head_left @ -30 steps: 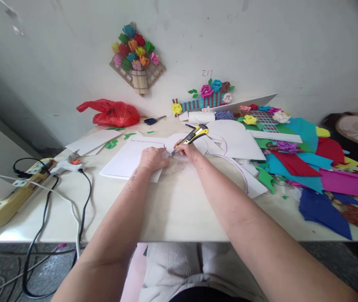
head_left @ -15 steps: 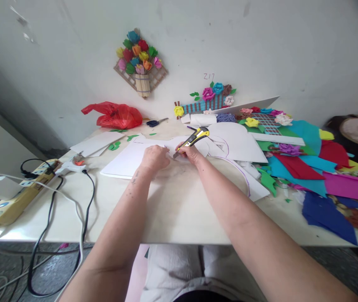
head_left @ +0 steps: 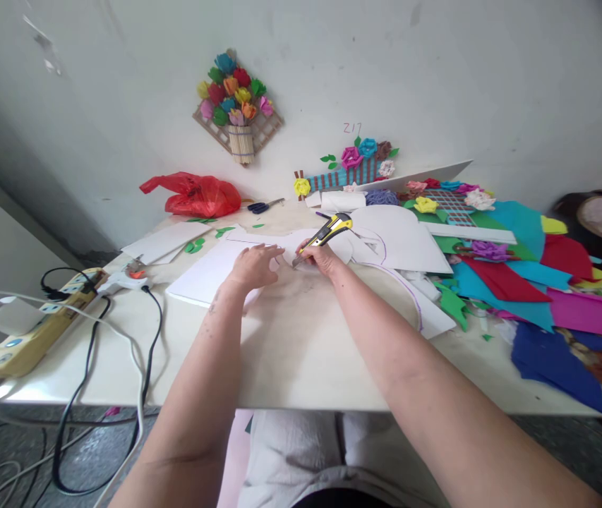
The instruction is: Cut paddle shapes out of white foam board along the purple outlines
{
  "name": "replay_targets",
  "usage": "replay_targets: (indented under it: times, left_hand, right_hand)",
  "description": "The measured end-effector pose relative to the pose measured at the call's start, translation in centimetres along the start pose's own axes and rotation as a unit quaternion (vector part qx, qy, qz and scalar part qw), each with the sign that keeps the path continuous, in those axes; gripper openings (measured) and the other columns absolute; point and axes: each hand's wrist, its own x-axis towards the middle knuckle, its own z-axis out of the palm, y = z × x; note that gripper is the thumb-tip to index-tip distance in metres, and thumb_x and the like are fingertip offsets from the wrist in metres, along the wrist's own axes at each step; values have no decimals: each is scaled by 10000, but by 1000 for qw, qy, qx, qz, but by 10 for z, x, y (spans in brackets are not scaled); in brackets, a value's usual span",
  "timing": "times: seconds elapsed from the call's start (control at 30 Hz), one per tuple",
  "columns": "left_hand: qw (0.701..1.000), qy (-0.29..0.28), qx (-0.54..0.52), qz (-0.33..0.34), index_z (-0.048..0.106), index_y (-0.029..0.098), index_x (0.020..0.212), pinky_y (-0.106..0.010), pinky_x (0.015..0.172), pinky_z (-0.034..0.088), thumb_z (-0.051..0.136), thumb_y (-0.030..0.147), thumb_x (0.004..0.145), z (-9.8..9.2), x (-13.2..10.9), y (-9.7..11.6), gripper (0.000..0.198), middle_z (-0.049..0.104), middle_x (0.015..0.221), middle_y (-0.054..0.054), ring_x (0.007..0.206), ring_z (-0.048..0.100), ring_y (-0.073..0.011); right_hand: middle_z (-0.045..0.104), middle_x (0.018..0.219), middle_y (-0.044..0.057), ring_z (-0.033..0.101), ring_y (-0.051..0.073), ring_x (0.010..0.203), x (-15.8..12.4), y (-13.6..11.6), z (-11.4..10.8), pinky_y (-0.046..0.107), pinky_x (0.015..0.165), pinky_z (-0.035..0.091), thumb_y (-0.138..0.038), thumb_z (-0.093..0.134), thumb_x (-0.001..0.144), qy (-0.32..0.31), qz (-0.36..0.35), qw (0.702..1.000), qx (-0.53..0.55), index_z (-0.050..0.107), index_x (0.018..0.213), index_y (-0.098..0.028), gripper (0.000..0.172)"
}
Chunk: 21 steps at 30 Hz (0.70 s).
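A yellow and black utility knife [head_left: 334,227] is gripped in my right hand [head_left: 322,258], its blade end slanting down to the left near the white board. My left hand [head_left: 254,267] rests over the white foam board [head_left: 206,271], fingers spread and pointing right, with nothing seen in its grasp. A dark line runs along the upper part of that board. Just right of my right hand are cut white pieces with curved purple lines, among them a rounded white sheet [head_left: 404,236].
At the left lie a power strip [head_left: 36,324] and trailing cables. A red plastic bag [head_left: 200,195] and scissors [head_left: 265,206] sit at the back. Coloured sheets [head_left: 512,289] crowd the right side. A flower decoration [head_left: 240,106] hangs on the wall.
My left hand has shifted slightly left and its fingers have opened out. The white board has moved a little left. My right hand and the knife stay almost where they were.
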Motion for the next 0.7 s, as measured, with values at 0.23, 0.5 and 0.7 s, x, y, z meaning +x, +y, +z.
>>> replay_targets:
  times: [0.23,0.5,0.7]
  left_hand:
    - [983,-141,-60,-105,260,315,1482,-340,947,423,718,486,595,4,-2,-34,1013,497,1403,-75,1218,513,-291]
    - [964,0,-63,-256,309,251,1466,-589,1066,221,516,732,693,21,-1,-59,935,301,1524,-116,1380,246,-386]
    - [918,30,-108,-380,273,209,1478,-623,1060,214,451,762,689,36,1,-78,979,210,1559,-105,1420,87,-386]
  right_hand:
    - [463,415,-46,324,41,357,2,1,0,194,385,205,-132,485,488,-13,12,1000,6,562,525,-139,87]
    - [473,413,-40,327,43,346,3,2,-1,190,377,193,-119,482,473,-12,26,1000,13,569,522,-135,102]
    - [475,417,-40,333,49,360,2,2,-1,194,384,195,-144,496,492,-12,23,1000,3,580,542,-143,98]
